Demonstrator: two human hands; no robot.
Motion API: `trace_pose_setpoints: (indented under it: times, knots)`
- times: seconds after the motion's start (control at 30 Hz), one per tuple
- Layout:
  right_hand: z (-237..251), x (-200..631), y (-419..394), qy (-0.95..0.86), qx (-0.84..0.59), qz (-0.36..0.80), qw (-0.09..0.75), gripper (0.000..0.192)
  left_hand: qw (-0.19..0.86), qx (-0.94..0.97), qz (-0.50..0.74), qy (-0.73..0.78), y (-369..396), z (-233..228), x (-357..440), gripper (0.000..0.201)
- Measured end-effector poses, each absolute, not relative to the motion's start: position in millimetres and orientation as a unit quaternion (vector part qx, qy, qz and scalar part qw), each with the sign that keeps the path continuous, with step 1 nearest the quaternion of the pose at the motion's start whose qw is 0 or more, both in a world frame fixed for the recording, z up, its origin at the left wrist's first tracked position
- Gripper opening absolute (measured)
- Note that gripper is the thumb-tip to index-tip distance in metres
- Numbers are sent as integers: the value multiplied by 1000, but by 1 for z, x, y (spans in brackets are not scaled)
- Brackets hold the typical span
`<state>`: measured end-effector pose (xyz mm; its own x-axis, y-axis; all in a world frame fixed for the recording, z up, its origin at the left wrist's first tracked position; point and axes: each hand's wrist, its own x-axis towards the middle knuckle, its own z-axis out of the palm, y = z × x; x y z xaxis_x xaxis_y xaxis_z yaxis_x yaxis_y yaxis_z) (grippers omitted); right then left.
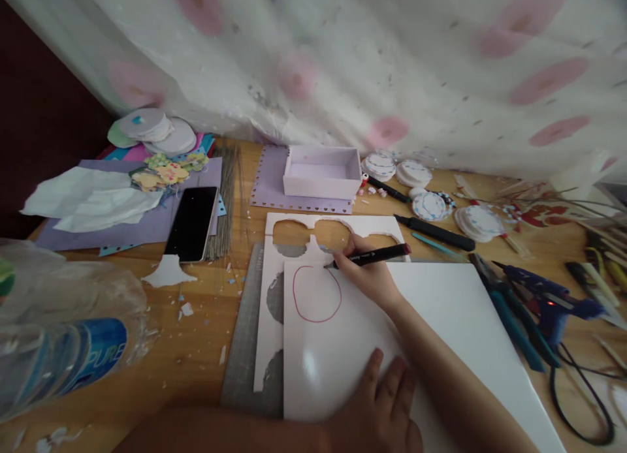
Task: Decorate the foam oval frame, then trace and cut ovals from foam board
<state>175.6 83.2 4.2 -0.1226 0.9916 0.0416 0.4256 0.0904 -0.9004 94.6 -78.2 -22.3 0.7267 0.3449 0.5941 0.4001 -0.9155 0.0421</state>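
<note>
My right hand (365, 267) grips a black marker (379, 254) with a dark red end. Its tip rests at the upper edge of a red circle (341, 296) drawn on a glossy white board (441, 309); a small gap shows at the circle's top. Lower down, my left hand (382, 407) lies on the same board with its fingers stretched out, holding nothing. Under the board, a white sheet with round cut-outs (262, 322) sticks out on the left and far sides, over a grey cutting mat (240, 348).
A water bottle (63, 335) lies at the left, near a phone (192, 224). Behind the board stands a white box (322, 172). On the right are pliers (514, 316), a glue gun (548, 296) with a lit light, a black cutter (435, 232) and several disc stacks (479, 221).
</note>
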Motion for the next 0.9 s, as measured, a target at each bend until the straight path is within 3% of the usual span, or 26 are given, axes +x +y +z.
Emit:
trace_pose_setpoints:
  times: [0.53,0.77,0.9]
  knots:
    - [-9,164,78,-604,-542,384,440,33,68,-921,-327,-203,-81,-28,96,22]
    - [-5,162,73,-644,-537,362,408,30,70,-924,-319,-201,-83,-31,97,22]
    - [-6,165,77,-629,-539,352,436,29,67,-920,-326,-207,-84,-33,97,20]
